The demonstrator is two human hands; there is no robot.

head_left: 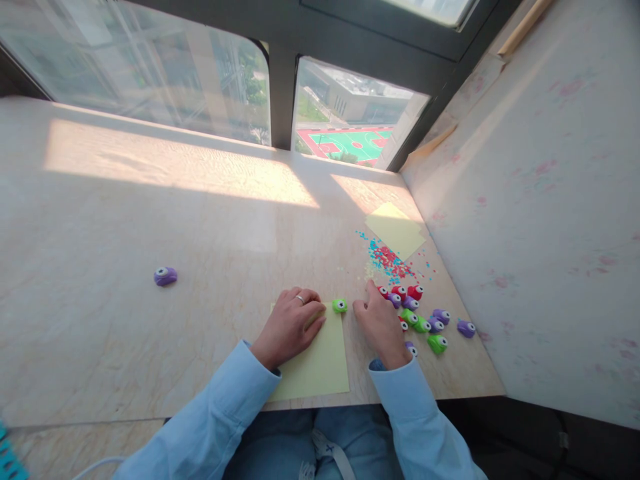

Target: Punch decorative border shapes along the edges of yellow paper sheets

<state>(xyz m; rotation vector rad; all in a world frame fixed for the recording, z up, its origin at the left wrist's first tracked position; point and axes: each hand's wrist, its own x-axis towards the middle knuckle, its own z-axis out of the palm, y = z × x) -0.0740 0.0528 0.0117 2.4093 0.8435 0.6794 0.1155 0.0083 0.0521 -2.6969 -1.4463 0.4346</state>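
My left hand (293,327), with a ring on one finger, rests on a pale yellow sheet of paper (320,373), its slightly bent fingers lying near the top edge. A small green craft punch (340,305) with a star on its white top sits at the sheet's upper right corner, just beyond those fingers; neither hand grips it. Right of the sheet, my right hand (381,323) is on the table with index finger and thumb apart, the fingertip by pale yellow paper bits (369,270). Nothing shows in it; its other fingers are hidden.
Several red, purple and green punches (423,325) cluster right of my right hand. Red and blue paper bits (387,260) lie beyond, beside more yellow sheets (397,230). A lone purple punch (165,276) stands far left. The wall (560,233) bounds the table's right side.
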